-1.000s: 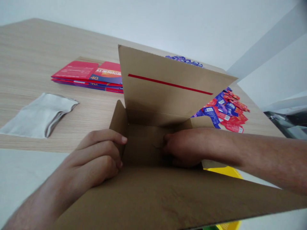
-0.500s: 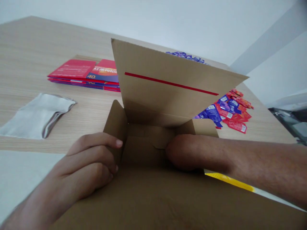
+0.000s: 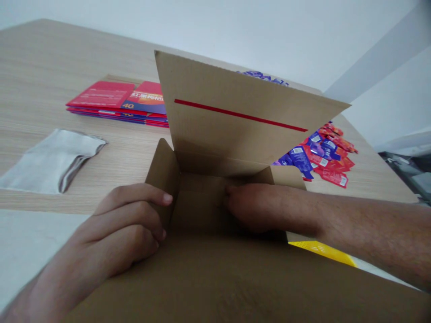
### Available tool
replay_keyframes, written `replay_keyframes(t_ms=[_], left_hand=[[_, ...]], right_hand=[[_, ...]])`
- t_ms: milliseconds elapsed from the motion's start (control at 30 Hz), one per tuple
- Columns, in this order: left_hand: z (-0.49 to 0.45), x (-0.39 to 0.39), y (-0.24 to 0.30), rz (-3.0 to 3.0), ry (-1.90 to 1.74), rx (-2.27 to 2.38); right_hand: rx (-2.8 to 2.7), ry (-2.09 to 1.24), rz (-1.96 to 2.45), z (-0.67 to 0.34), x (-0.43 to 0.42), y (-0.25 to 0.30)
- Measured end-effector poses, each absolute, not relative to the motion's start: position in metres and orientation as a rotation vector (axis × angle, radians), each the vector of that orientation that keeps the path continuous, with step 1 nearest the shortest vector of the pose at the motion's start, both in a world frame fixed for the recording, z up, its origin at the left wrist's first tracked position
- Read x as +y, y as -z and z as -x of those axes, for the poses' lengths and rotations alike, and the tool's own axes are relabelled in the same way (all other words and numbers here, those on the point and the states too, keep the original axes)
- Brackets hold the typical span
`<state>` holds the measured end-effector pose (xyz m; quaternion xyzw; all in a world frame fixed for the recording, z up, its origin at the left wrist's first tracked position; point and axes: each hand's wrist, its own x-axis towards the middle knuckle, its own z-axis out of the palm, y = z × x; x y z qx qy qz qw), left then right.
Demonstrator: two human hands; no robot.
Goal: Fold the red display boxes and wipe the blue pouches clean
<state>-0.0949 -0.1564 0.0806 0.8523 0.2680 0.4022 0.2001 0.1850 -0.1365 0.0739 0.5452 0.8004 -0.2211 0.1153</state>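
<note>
A brown cardboard box (image 3: 215, 273) stands in front of me with its flaps up. The far flap (image 3: 232, 130) leans back and carries a red strip. My left hand (image 3: 124, 237) is closed over the box's left edge, its fingertips against the left side flap (image 3: 164, 175). My right hand (image 3: 249, 206) reaches down inside the box from the right, near the inner wall. Its fingers are mostly in shadow, so what they hold, if anything, is hidden.
Folded red and purple cartons (image 3: 114, 101) lie stacked at the back left, with a grey cloth (image 3: 50, 161) nearer me. Red and purple sachets (image 3: 323, 154) are heaped at the right, more purple sachets (image 3: 262, 77) behind the flap. Something yellow (image 3: 323, 252) shows under my right forearm.
My right hand has come up slightly inside the box, and more of its back and knuckles shows. The left hand keeps its hold on the box edge.
</note>
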Motion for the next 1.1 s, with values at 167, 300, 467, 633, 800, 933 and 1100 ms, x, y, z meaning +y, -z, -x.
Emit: replay_keyframes(t_ms=[167,300,467,633,800,933,1100], left_hand=[[0.094,-0.156,-0.080,-2.396,-1.135,0.750],[0.094,-0.154,-0.081,-2.409,-1.136,0.719],[0.096,-0.152,-0.081,-2.408,-1.134,0.742],[0.100,-0.151,-0.076,-2.410,-1.111,0.716],[0.097,-0.147,-0.073,-2.421,-1.190,0.661],[0.093,-0.147,-0.072,-2.420,-1.257,0.659],[0.091,-0.150,-0.074,-2.419,-1.251,0.712]], right_hand=[[2.212,0.537,-0.984,-0.159,-0.124,-0.099],[2.279,0.569,-1.031,-0.162,-0.125,-0.092],[2.343,0.541,-0.997,-0.164,-0.124,-0.075],[2.246,0.527,-0.967,-0.149,-0.113,-0.083],[2.312,0.555,-0.949,-0.132,-0.104,-0.086],[2.342,0.581,-0.924,-0.130,-0.100,-0.085],[2.305,0.537,-0.870,-0.137,-0.103,-0.083]])
